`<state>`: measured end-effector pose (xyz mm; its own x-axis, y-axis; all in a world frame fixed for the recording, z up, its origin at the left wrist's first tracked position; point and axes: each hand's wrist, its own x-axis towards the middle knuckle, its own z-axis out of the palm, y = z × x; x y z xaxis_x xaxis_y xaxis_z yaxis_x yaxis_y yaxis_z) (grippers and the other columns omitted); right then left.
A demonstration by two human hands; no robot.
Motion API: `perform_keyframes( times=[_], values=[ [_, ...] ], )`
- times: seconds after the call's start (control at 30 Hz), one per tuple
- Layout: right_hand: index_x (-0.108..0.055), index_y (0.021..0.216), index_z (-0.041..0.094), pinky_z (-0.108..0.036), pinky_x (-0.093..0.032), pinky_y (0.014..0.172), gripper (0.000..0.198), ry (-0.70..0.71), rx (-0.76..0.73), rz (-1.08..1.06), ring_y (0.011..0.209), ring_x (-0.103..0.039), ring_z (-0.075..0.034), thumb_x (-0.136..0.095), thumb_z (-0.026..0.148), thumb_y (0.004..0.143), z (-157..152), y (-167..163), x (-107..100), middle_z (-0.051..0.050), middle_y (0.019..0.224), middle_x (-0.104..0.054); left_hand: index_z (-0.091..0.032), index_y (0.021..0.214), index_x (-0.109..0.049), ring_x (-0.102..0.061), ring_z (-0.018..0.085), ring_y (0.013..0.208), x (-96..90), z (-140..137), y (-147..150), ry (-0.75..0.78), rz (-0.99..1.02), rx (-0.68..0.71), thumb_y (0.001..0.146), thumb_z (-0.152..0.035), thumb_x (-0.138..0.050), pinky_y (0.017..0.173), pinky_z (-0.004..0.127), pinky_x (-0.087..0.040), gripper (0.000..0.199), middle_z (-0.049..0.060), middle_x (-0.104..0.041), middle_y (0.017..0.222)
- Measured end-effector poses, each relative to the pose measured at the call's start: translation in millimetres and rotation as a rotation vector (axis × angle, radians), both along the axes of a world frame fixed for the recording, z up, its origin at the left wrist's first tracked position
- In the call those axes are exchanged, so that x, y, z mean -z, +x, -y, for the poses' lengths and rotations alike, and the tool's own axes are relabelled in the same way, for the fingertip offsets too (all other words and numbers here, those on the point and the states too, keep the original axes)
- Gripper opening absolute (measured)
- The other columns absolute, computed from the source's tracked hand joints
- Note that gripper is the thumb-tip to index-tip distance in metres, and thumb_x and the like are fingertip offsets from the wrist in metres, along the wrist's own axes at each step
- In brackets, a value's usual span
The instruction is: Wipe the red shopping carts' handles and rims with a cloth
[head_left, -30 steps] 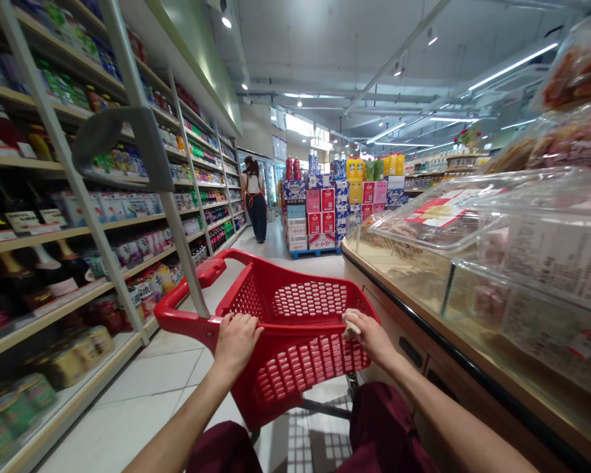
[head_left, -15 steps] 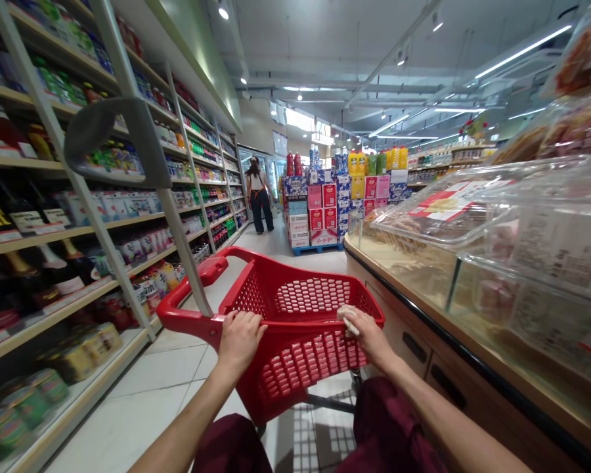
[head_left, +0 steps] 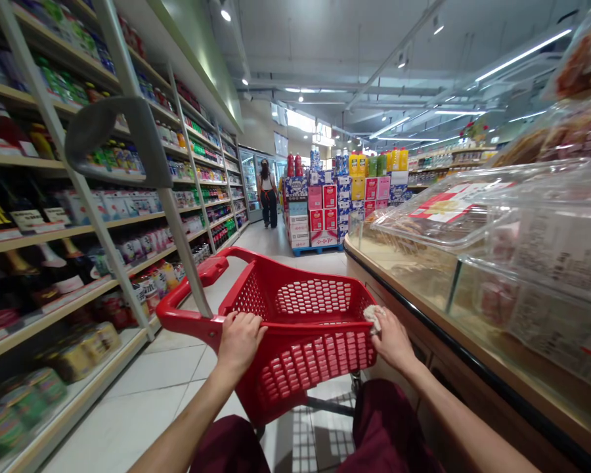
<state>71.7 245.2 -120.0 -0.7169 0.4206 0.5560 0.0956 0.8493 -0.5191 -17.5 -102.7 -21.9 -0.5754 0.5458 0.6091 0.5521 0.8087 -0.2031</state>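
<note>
A red plastic shopping cart (head_left: 315,355) stands crosswise in front of me, its perforated basket showing nothing inside. My left hand (head_left: 240,341) is closed over the near rim, close to the foot of a grey metal pole (head_left: 187,256). At the basket's right corner, my right hand (head_left: 393,338) presses a crumpled whitish cloth (head_left: 373,318) against the rim with its fingers closed round it. Part of the cloth is hidden under the fingers.
Shelves of bottles and cans (head_left: 98,217) line the left side. A display counter (head_left: 453,315) with clear plastic food packs (head_left: 536,230) stands close on the right. Ahead are stacked drink cartons (head_left: 322,213) on a blue pallet (head_left: 317,249) and a walking person (head_left: 268,194).
My right hand has slid right along the rim to the corner with the cloth. My left hand has stayed in place. The person ahead has walked farther off.
</note>
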Motion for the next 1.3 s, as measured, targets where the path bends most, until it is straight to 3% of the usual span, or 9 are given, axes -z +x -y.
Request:
perform_keyframes(
  times=[0.1,0.4,0.57,0.67,0.77,0.87,1.03,1.23,1.3],
  values=[
    [-0.053,0.111,0.011,-0.047,-0.031,0.096,0.053,0.148,0.025,0.077,0.118,-0.037,-0.030,-0.057,0.021,0.060,-2.6,0.0,3.1,-0.017,0.124,-0.047,-0.019,0.076,-0.058,-0.052,0.019,0.076,0.0,-1.0,0.0,-0.005,0.004,0.000,0.081,-0.029,-0.043,0.085,0.037,-0.029,0.020,0.003,-0.062,0.075],
    [-0.057,0.110,0.020,-0.035,-0.037,0.096,0.048,0.151,-0.293,0.012,0.115,-0.045,-0.017,-0.040,0.006,0.068,25.7,-8.8,-11.6,-0.006,0.123,-0.051,-0.019,0.075,-0.058,-0.052,0.019,0.076,0.0,0.0,-1.4,-0.006,-0.001,-0.001,0.081,-0.029,-0.043,0.085,0.037,-0.029,0.019,0.003,-0.062,0.074],
    [-0.060,0.103,0.015,-0.039,-0.035,0.097,0.045,0.111,-0.142,-0.006,0.113,-0.046,-0.022,-0.041,0.005,0.064,-3.1,-7.0,1.1,-0.010,0.119,-0.054,-0.019,0.076,-0.058,-0.052,0.019,0.076,0.6,-3.9,2.5,0.001,-0.006,-0.003,0.082,-0.028,-0.042,0.086,0.037,-0.028,0.019,0.003,-0.062,0.074],
    [-0.059,0.106,0.015,-0.041,-0.035,0.097,0.049,0.058,-0.027,-0.040,0.115,-0.044,-0.022,-0.038,0.002,0.064,7.7,-13.1,4.4,-0.011,0.119,-0.053,-0.019,0.075,-0.058,-0.052,0.019,0.076,1.1,-8.2,4.0,0.012,-0.006,0.005,0.082,-0.028,-0.043,0.086,0.037,-0.028,0.019,0.002,-0.061,0.073],
    [-0.056,0.110,0.019,-0.040,-0.033,0.098,0.054,0.069,-0.117,-0.061,0.117,-0.041,-0.020,-0.038,0.001,0.063,35.9,-21.7,1.9,-0.007,0.124,-0.050,-0.019,0.076,-0.058,-0.052,0.019,0.076,1.5,-9.1,3.6,0.010,-0.006,0.002,0.082,-0.028,-0.043,0.087,0.037,-0.028,0.019,0.002,-0.061,0.073],
    [-0.057,0.110,0.019,-0.039,-0.032,0.098,0.054,0.110,-0.234,-0.044,0.118,-0.040,-0.019,-0.038,0.000,0.063,36.5,-21.0,-1.2,-0.006,0.125,-0.049,-0.019,0.077,-0.058,-0.052,0.019,0.076,1.9,-7.5,3.3,0.002,-0.012,-0.015,0.082,-0.028,-0.042,0.086,0.037,-0.028,0.020,0.003,-0.061,0.074],
    [-0.061,0.101,0.015,-0.040,-0.035,0.095,0.047,0.063,-0.023,-0.022,0.111,-0.048,-0.022,-0.038,0.001,0.064,8.3,-10.3,-2.3,-0.010,0.114,-0.057,-0.019,0.076,-0.058,-0.051,0.019,0.075,2.2,-7.0,5.5,0.012,-0.033,-0.001,0.082,-0.028,-0.041,0.085,0.037,-0.029,0.020,0.003,-0.060,0.072],
    [-0.055,0.112,0.018,-0.037,-0.032,0.099,0.058,0.131,-0.318,-0.014,0.119,-0.040,-0.018,-0.038,-0.001,0.060,55.2,-24.0,-10.8,-0.007,0.125,-0.049,-0.020,0.077,-0.058,-0.051,0.019,0.077,1.5,-6.1,5.6,0.019,-0.007,-0.006,0.082,-0.027,-0.041,0.085,0.037,-0.029,0.019,0.003,-0.061,0.075],
    [-0.056,0.111,0.018,-0.037,-0.033,0.098,0.055,0.120,-0.280,0.027,0.115,-0.043,-0.019,-0.040,0.001,0.062,47.0,-21.3,-13.0,-0.007,0.123,-0.051,-0.020,0.077,-0.058,-0.052,0.019,0.078,1.4,-6.1,6.1,0.024,0.000,-0.001,0.082,-0.026,-0.041,0.085,0.038,-0.029,0.019,0.003,-0.061,0.075]
  ],
)
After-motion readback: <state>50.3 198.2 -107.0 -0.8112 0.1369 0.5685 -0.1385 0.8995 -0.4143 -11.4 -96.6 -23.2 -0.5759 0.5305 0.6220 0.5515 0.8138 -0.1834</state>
